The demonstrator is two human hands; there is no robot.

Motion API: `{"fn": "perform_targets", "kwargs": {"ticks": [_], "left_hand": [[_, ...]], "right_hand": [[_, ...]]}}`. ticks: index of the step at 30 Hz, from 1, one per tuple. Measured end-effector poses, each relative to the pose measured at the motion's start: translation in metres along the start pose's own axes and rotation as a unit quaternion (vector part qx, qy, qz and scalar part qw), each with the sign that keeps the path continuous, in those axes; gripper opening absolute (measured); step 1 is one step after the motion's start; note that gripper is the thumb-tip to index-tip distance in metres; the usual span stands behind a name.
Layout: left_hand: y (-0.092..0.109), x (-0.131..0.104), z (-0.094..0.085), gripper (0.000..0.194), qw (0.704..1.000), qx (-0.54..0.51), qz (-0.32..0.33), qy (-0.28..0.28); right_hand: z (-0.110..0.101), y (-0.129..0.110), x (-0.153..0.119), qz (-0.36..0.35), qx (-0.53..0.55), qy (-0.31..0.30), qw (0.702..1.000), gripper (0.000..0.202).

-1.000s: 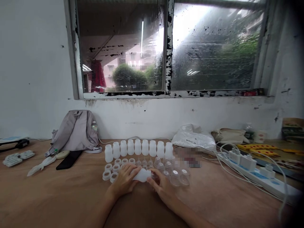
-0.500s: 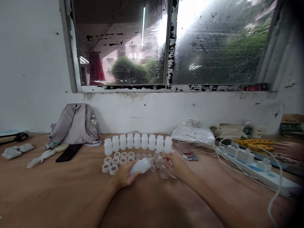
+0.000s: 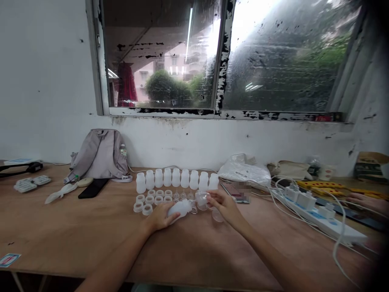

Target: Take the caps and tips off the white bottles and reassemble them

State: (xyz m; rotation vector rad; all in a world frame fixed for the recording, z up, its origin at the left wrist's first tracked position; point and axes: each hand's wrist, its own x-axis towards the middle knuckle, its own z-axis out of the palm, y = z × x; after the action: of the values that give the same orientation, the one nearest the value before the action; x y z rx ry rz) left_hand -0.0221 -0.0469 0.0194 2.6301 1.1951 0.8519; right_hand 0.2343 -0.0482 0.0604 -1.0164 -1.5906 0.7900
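Note:
A frosted white baby bottle [image 3: 180,208] lies tilted in my left hand [image 3: 160,217], its nipple end pointing right. My fingers wrap round its body. In my right hand [image 3: 224,205] a clear domed bottle cap [image 3: 201,198] is pinched by its edge, close to the bottle's nipple end but apart from it. Another clear cap [image 3: 217,215] rests on the table below my right hand. Behind stands a row of several white bottles [image 3: 167,177]. White collar rings [image 3: 149,199] sit in rows before them, and clear nipples [image 3: 183,194] stand to the rings' right.
On the brown table [image 3: 182,255], a phone [image 3: 237,192] and a plastic bag [image 3: 244,172] lie behind my right hand. A power strip [image 3: 328,223] with cables runs along the right, near another person's hand [image 3: 366,199]. A grey backpack [image 3: 101,156] and black case [image 3: 92,188] are left.
My right hand has picked up a clear cap and brought it near the bottle's nipple end. The bottle stays in my left hand. The head view has shifted slightly.

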Motion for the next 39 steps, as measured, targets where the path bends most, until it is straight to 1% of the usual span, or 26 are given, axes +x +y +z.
{"fn": "perform_targets", "kwargs": {"ticks": [2, 5, 12, 19, 23, 30, 34, 39], "left_hand": [[0.0, 0.001, -0.001, 0.037, 1.0, -0.003, 0.021, -0.006], [0.001, 0.002, -0.001, 0.035, 0.999, -0.008, 0.04, -0.009], [0.003, 0.002, -0.001, 0.034, 0.999, -0.012, 0.049, -0.01], [0.003, 0.002, 0.0, 0.034, 0.999, -0.006, 0.049, -0.007], [0.002, 0.002, 0.001, 0.033, 0.999, -0.003, 0.049, -0.002], [0.002, 0.001, 0.004, 0.035, 0.998, 0.043, 0.036, 0.008], [0.003, 0.003, 0.004, 0.033, 0.998, 0.047, 0.04, 0.006], [0.007, 0.0, 0.004, 0.038, 0.999, 0.036, 0.028, -0.001]], "right_hand": [[0.005, 0.005, 0.001, 0.012, 0.037, -0.026, 0.999, 0.041], [0.013, 0.013, 0.004, 0.018, 0.061, -0.054, 0.997, 0.042], [0.016, 0.021, 0.007, 0.01, 0.048, -0.087, 0.995, 0.035], [0.019, 0.023, 0.007, 0.023, 0.046, -0.104, 0.993, 0.034], [0.023, 0.017, 0.009, 0.033, 0.044, -0.104, 0.993, 0.035], [0.03, 0.004, 0.014, 0.04, 0.008, -0.113, 0.993, 0.031], [0.032, 0.006, 0.012, 0.046, -0.006, -0.111, 0.993, 0.032], [0.028, 0.012, 0.003, 0.024, 0.018, -0.112, 0.993, 0.034]]}}
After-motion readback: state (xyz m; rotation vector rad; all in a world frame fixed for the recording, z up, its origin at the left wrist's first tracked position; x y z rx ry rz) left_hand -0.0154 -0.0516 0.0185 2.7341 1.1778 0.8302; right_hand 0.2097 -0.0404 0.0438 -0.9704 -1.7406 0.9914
